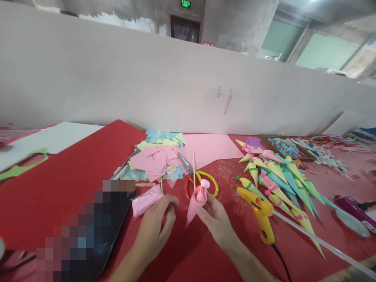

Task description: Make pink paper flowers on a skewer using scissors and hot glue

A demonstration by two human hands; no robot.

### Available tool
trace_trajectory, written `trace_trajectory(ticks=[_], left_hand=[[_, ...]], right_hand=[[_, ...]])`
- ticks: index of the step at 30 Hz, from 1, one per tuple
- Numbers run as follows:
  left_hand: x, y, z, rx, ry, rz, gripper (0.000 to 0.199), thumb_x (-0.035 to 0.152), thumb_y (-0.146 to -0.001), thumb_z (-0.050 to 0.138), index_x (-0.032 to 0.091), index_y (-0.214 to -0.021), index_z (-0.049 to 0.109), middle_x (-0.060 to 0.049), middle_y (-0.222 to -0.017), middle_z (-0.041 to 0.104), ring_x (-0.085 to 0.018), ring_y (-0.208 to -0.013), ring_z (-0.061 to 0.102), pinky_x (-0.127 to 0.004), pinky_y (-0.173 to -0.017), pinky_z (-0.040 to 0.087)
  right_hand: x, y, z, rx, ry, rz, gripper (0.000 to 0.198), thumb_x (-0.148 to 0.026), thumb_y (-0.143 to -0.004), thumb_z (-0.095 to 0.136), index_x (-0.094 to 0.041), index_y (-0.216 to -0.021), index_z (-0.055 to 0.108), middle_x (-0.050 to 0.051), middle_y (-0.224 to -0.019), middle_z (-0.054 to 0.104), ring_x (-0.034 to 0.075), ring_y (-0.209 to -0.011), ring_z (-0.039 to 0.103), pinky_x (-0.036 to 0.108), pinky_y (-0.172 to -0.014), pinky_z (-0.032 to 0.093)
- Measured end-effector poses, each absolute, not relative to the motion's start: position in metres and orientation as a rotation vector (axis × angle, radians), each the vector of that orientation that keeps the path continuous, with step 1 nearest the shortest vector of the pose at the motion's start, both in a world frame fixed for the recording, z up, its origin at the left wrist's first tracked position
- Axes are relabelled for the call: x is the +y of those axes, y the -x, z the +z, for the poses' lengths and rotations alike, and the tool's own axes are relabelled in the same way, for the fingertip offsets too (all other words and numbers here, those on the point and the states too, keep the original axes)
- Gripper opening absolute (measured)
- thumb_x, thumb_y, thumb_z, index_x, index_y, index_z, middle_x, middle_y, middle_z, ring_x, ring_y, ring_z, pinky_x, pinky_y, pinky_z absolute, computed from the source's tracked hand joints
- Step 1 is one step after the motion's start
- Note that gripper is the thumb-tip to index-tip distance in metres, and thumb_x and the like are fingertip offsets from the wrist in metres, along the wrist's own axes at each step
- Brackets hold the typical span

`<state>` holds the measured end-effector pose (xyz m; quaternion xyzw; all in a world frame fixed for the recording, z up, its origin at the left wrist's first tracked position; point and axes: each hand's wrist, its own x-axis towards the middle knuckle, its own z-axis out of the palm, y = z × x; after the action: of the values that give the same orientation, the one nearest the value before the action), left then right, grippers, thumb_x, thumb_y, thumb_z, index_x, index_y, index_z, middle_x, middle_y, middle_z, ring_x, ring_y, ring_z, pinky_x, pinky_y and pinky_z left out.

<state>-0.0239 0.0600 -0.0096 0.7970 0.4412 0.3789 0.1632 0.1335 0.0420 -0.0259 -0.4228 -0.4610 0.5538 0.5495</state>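
Observation:
My right hand (216, 219) is closed on a small pink paper cone (195, 203), its point turned down and to the left. A pale pink ball (205, 183) sits at the cone's upper end. My left hand (161, 215) is a short way left of the cone, fingers loosely curled, with nothing visible between thumb and fingers. Beside it lies a clear packet of pink material (147, 200). Behind the cone are scissors (210, 178) with yellow and red handles. A pale thin stick (194, 166) shows above the cone; whether it touches the cone I cannot tell.
A yellow glue gun (260, 211) with a clear glue stick lies right, before a pile of decorated paper cones (279, 176). Cut paper pieces (152, 158) and a pink sheet (210, 147) lie behind. Left are a red board (73, 176) and a dark, partly blurred object (114, 231).

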Motion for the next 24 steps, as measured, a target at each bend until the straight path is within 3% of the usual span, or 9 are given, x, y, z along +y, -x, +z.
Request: trace_trajectory(ticks=[5,9,14,21,24], left_hand=[[0.066,0.026,-0.018,1.385,-2.165,1.166,0.014,0.012,-0.078,0.033,0.021,-0.077,0.044,0.002,-0.062,0.052,-0.012,-0.055,0.053,-0.021,-0.051,0.044],[0.067,0.027,-0.018,1.404,-2.067,1.161,0.016,0.018,-0.084,0.030,0.020,-0.090,0.045,0.000,-0.067,0.054,-0.012,-0.058,0.055,-0.022,-0.053,0.046],[0.067,0.027,-0.019,1.413,-1.996,1.151,0.017,0.022,-0.085,0.031,0.019,-0.092,0.046,0.000,-0.065,0.054,-0.014,-0.056,0.055,-0.024,-0.052,0.046],[0.074,0.035,-0.011,1.374,-1.983,1.185,0.019,0.021,-0.086,0.028,0.020,-0.091,0.046,0.002,-0.062,0.050,-0.012,-0.051,0.051,-0.022,-0.050,0.044],[0.080,0.048,-0.002,1.428,-2.109,1.079,0.019,0.022,-0.086,0.030,0.020,-0.091,0.048,0.000,-0.071,0.055,-0.013,-0.063,0.055,-0.024,-0.059,0.046]], right_hand=[[0.044,-0.130,-0.029,-1.148,1.068,1.350,0.025,-0.024,-0.071,0.057,-0.021,-0.096,0.058,0.004,-0.094,0.064,0.019,-0.088,0.060,0.032,-0.079,0.048],[0.044,-0.126,-0.034,-1.112,1.059,1.434,0.052,-0.018,-0.068,0.061,-0.021,-0.118,0.044,0.005,-0.100,0.063,0.019,-0.093,0.059,0.035,-0.084,0.045],[0.044,-0.124,-0.038,-1.179,1.238,1.427,0.078,-0.010,-0.065,0.060,-0.017,-0.132,0.021,0.002,-0.082,0.066,0.018,-0.077,0.062,0.035,-0.075,0.046],[0.047,-0.125,-0.041,-1.261,1.251,1.370,0.073,-0.010,-0.068,0.055,-0.017,-0.132,0.021,-0.002,-0.074,0.063,0.014,-0.068,0.060,0.028,-0.066,0.047],[0.046,-0.126,-0.042,-1.303,1.211,1.317,0.067,-0.009,-0.069,0.054,-0.018,-0.129,0.026,0.000,-0.081,0.063,0.014,-0.074,0.060,0.029,-0.071,0.047]])
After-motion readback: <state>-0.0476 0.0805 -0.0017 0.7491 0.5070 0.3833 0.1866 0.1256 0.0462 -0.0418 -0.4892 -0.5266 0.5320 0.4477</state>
